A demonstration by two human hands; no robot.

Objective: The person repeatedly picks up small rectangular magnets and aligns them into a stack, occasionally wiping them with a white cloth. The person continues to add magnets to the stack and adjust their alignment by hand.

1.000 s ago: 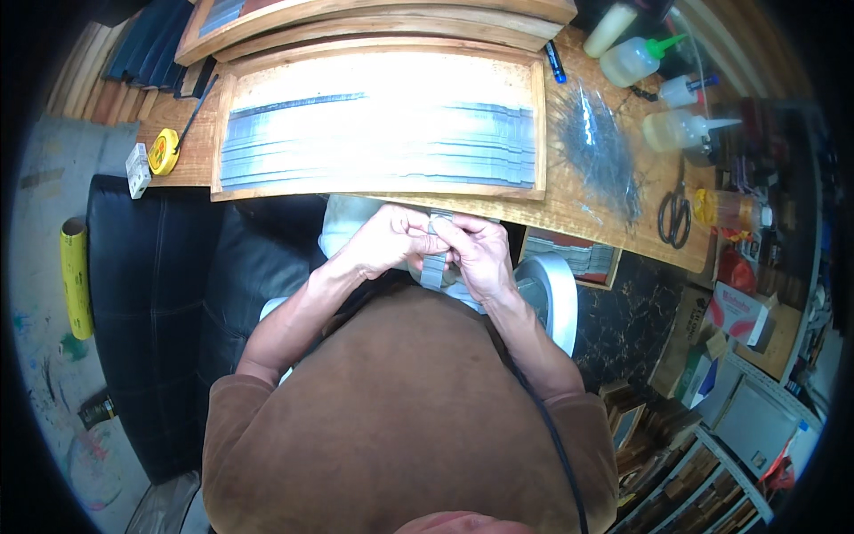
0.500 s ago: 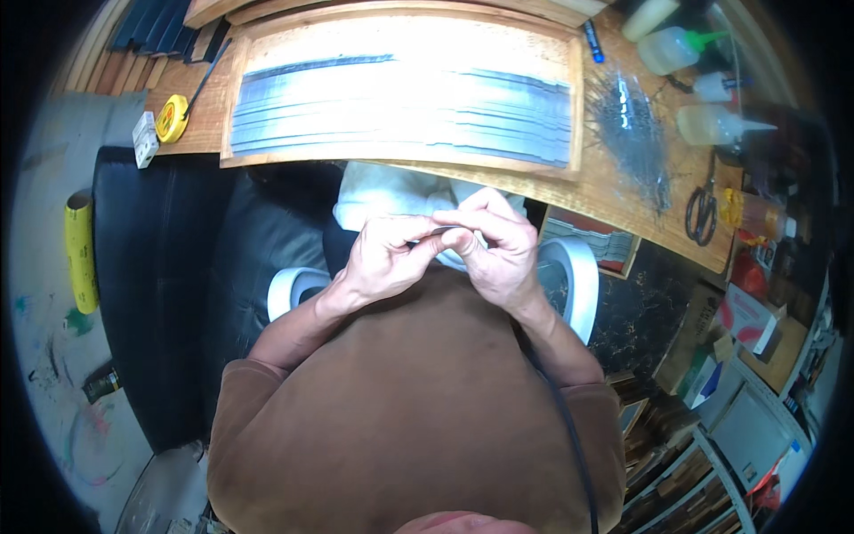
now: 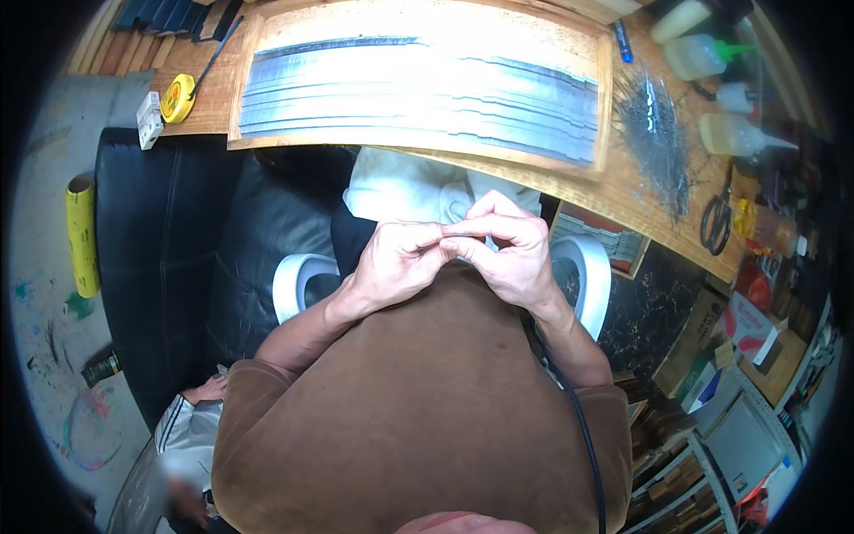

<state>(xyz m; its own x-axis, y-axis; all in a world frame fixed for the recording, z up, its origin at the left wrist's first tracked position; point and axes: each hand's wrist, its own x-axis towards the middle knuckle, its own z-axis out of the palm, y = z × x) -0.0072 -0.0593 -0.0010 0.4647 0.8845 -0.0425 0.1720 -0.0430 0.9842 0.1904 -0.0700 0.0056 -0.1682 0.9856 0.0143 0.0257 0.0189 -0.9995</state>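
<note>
My left hand [image 3: 398,265] and my right hand [image 3: 509,247] meet in front of my chest, with their fingertips pinched together. Between them runs a thin dark strip [image 3: 467,236], mostly covered by the fingers, so its full shape is hidden. Beyond the hands, a shallow wooden tray [image 3: 604,125] lies on the wooden table and holds rows of thin grey strips [image 3: 534,116], partly washed out by glare. A white cloth [image 3: 396,191] hangs just past my fingers, below the table edge.
Thin dark wires or pins [image 3: 656,133] lie in a heap right of the tray, near scissors [image 3: 716,221] and squeeze bottles [image 3: 734,135]. A yellow tape measure [image 3: 179,98] sits at left. Another person's hand [image 3: 209,389] shows at lower left beside the black sofa [image 3: 165,240].
My hands stay pinched together, and less of the dark strip shows between them. The table has shifted slightly up and right in view. Another person has appeared at the lower left.
</note>
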